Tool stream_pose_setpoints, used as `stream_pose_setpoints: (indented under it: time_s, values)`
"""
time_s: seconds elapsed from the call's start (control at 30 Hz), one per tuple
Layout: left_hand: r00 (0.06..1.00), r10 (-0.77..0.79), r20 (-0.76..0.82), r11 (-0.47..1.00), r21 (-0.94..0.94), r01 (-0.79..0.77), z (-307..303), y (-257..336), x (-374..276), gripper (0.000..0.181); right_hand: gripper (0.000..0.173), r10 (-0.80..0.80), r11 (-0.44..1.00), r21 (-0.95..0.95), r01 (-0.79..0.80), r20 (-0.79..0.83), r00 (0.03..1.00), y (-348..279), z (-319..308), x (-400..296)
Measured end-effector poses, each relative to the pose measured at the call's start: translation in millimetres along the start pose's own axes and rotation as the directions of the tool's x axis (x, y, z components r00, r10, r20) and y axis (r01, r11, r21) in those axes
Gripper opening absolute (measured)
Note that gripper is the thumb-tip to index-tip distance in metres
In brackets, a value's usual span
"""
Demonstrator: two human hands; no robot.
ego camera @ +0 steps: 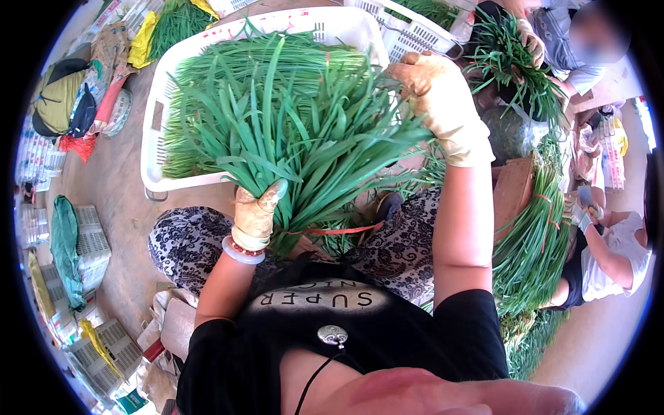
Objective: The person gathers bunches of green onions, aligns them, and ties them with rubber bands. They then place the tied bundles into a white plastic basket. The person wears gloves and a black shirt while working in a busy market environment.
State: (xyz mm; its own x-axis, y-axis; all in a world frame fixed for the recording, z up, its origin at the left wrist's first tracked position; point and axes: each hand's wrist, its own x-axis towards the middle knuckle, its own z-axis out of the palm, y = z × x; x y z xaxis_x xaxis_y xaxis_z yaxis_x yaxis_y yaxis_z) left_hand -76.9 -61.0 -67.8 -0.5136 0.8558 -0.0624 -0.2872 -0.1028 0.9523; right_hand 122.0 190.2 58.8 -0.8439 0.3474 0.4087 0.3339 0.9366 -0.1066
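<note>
My left hand (pixel 257 210), in a soiled glove, grips a fanned-out bunch of long flat green leaves (pixel 306 140), like garlic chives, near its lower end. A red tie (pixel 342 230) runs at the bottom of the bunch and stretches to the right. My gloved right hand (pixel 428 85) is raised at the bunch's right side, by the leaf tips, its fingers curled; whether it holds any leaf cannot be told. Behind the bunch stands a white plastic crate (pixel 150 140) filled with tied bundles of the greens (pixel 264 57).
At right lies a large pile of tied greens (pixel 534 244) beside a cardboard box (pixel 513 192). Two co-workers sit on the right, one handling greens (pixel 511 62). Another white crate (pixel 415 39) stands at the top. Stacked crates (pixel 93 244) and bags (pixel 65 98) line the left.
</note>
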Motion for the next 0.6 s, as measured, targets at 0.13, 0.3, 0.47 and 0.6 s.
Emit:
stream_pose_setpoints:
  time_s: [0.13,0.3,0.47,0.6]
  values:
    - [1.000,0.024,0.019,0.997,-0.071,-0.022,2.4,-4.5,-1.3,0.033,0.022,0.117,0.966,-0.148,-0.214,-0.487,0.866,-1.2,-0.1,2.7]
    - [0.989,-0.005,0.145,1.000,-0.014,0.007,8.4,-8.2,-1.1,0.037,0.038,0.488,0.718,0.692,-0.075,-0.424,0.763,-10.7,-13.1,3.3]
    - [0.970,-0.084,0.226,0.996,0.031,0.079,21.0,-9.2,-3.3,0.035,0.040,-0.144,0.989,-0.042,0.140,-0.137,0.980,-30.1,-12.7,8.4]
    - [0.954,-0.097,0.282,0.989,0.137,0.060,23.1,-9.2,-5.5,0.038,0.032,-0.070,0.988,0.133,0.084,-0.105,0.992,-35.0,-5.3,6.8]
